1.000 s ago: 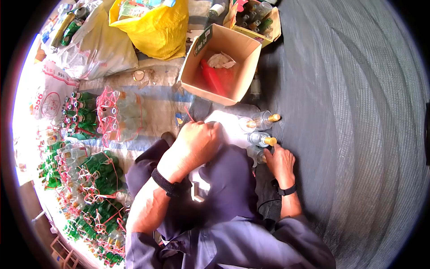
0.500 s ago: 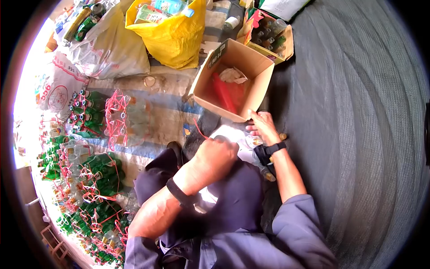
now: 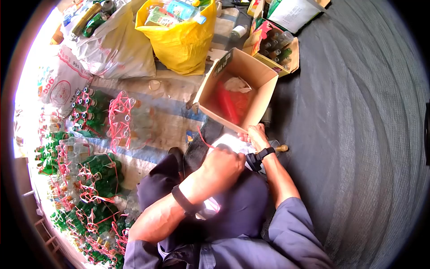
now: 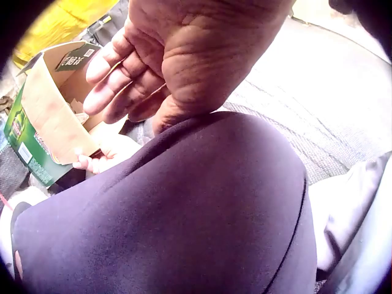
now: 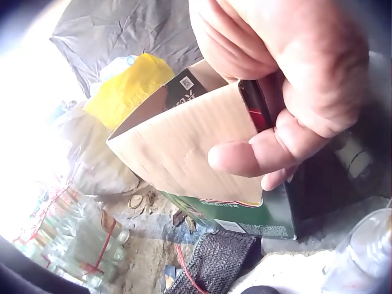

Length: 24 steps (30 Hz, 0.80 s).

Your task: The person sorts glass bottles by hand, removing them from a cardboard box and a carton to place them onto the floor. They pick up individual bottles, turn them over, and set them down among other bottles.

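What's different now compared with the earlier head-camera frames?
Since a second ago, the right hand has left the gold-capped glass bottles, moving forward and leftward, and taken hold of the near corner of the cardboard box. The head view shifted too. The left hand stays by the knee; the box keeps its place, the red object still inside.

In the head view, strong glare spreads far left of the cardboard box; rightward, dimmer cloth looks curved.
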Tool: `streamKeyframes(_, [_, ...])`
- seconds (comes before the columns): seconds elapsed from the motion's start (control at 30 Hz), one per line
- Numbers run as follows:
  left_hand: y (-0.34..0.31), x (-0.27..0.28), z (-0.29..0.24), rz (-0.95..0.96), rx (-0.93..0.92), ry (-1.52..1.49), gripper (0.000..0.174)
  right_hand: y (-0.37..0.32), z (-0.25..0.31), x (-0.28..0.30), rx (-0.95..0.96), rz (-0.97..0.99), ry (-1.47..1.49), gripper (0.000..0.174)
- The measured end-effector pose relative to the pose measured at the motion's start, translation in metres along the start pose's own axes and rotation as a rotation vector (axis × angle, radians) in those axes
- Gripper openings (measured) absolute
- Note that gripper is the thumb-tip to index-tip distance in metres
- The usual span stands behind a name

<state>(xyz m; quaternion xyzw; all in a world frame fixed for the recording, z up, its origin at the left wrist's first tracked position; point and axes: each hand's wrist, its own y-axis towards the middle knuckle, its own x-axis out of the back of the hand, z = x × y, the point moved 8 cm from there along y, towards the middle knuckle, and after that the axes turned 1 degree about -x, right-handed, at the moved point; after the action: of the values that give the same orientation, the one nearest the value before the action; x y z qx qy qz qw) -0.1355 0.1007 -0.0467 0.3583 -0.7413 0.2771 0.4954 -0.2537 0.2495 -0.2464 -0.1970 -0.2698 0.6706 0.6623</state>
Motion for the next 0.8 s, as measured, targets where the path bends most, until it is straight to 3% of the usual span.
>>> streamKeyframes(0.23, [-0.005,0.003,-0.002,-0.003,-0.006,0.010,0.018,0.009,-0.013,-0.001,-0.002,-0.010,-0.077,0.023])
streamKeyframes(0.27, [-0.005,0.004,-0.002,-0.013,-0.012,0.033,0.017,0.016,-0.020,0.000,0.020,0.081,-0.114,0.023])
streamKeyframes(0.37, [-0.008,0.010,-0.002,-0.040,-0.021,0.047,0.016,-0.009,-0.011,-0.009,-0.038,0.015,-0.089,0.028])
streamKeyframes(0.6, [-0.009,0.006,-0.001,-0.062,-0.023,0.051,0.014,-0.016,-0.020,-0.017,-0.029,0.108,-0.080,0.019])
streamKeyframes(0.8, [-0.009,0.004,-0.002,-0.069,-0.037,0.055,0.014,0.002,-0.041,-0.010,-0.057,0.147,0.054,0.024])
